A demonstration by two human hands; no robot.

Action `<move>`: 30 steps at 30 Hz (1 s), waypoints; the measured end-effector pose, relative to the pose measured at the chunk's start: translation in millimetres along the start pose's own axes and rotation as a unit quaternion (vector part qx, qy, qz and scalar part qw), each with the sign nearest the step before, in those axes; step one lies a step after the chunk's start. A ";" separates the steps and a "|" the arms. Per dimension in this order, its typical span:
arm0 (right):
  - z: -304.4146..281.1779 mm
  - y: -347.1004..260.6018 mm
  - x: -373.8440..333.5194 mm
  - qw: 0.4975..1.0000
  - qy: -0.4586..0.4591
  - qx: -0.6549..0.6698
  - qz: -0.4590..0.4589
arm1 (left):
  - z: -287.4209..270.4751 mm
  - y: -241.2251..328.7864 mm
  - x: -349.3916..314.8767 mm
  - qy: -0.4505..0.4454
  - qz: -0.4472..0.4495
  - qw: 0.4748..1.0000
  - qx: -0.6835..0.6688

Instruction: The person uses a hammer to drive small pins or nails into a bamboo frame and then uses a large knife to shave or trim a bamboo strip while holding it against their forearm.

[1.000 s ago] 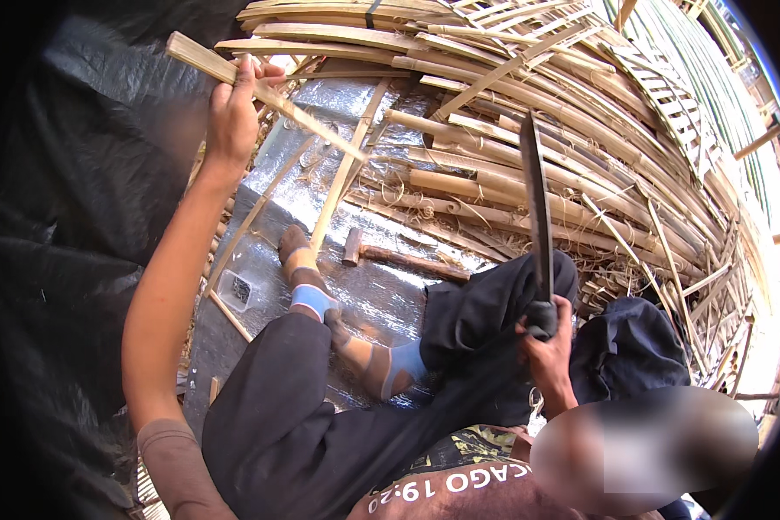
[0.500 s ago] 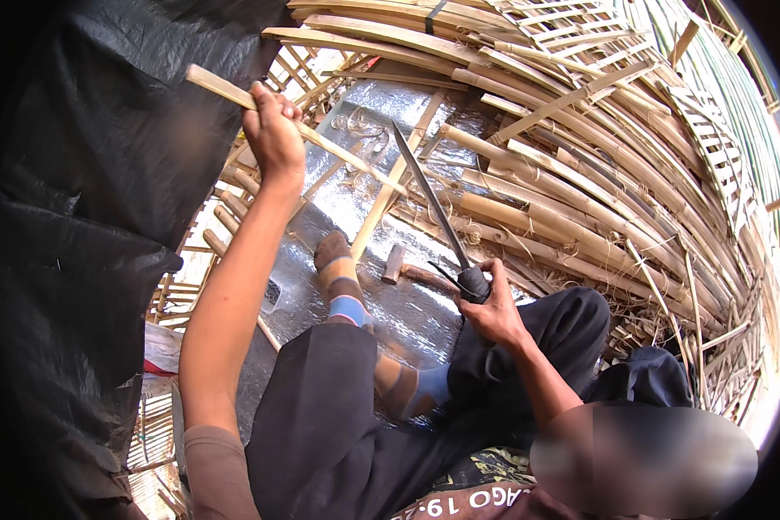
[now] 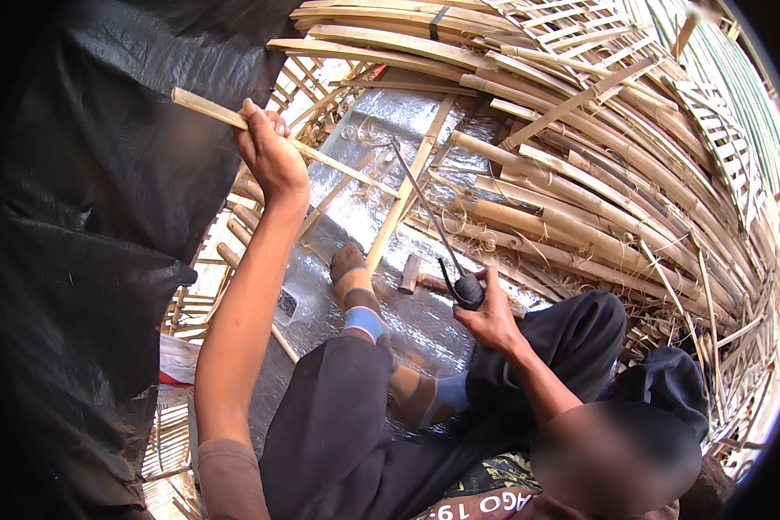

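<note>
My left hand [image 3: 271,154] is stretched out and closed around a long pale bamboo strip [image 3: 201,106] that runs from the upper left down toward the middle. My right hand [image 3: 492,314] grips the dark handle of a long-bladed knife [image 3: 425,210], whose blade points up and left and lies against the bamboo strip near its lower end. My legs in dark trousers [image 3: 347,425] and striped socks [image 3: 355,299] rest on a silver foil sheet [image 3: 381,130] below both hands.
A big heap of split bamboo poles and strips [image 3: 581,165] fills the right and top. Black plastic sheeting [image 3: 87,217] hangs on the left. A short wooden block [image 3: 410,273] lies on the foil by my foot. Woven bamboo panels [image 3: 581,22] lean at the back.
The knife, held upright at the right a second ago, has swung down and left onto the strip. My left hand has shifted right with the strip.
</note>
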State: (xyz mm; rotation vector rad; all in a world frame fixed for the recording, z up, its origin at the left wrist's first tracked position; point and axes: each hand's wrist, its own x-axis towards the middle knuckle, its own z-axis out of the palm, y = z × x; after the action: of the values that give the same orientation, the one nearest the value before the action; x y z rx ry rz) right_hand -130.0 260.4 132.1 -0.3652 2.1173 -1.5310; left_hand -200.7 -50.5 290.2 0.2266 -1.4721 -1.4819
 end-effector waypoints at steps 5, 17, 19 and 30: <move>32.0 -35.5 21.0 0.997 -0.016 0.012 -0.075 | 4.6 16.6 -17.1 -0.039 -0.052 0.994 -0.092; 67.3 -53.7 27.5 0.994 -0.069 0.048 -0.076 | -27.6 71.6 -34.1 0.007 0.050 0.999 -0.015; 64.4 -49.4 30.8 0.994 -0.070 0.032 -0.076 | -31.4 87.2 -22.4 0.036 0.081 0.994 -0.056; 70.2 -104.6 19.8 0.976 -0.090 0.098 -0.171 | -22.9 113.0 -28.1 0.126 0.010 0.989 -0.081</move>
State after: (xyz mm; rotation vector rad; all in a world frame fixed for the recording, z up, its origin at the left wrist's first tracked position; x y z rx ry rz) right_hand -116.3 159.4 208.6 -0.7975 1.8116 -1.8017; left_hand -114.6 -18.8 365.4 0.2871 -1.1439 -1.4886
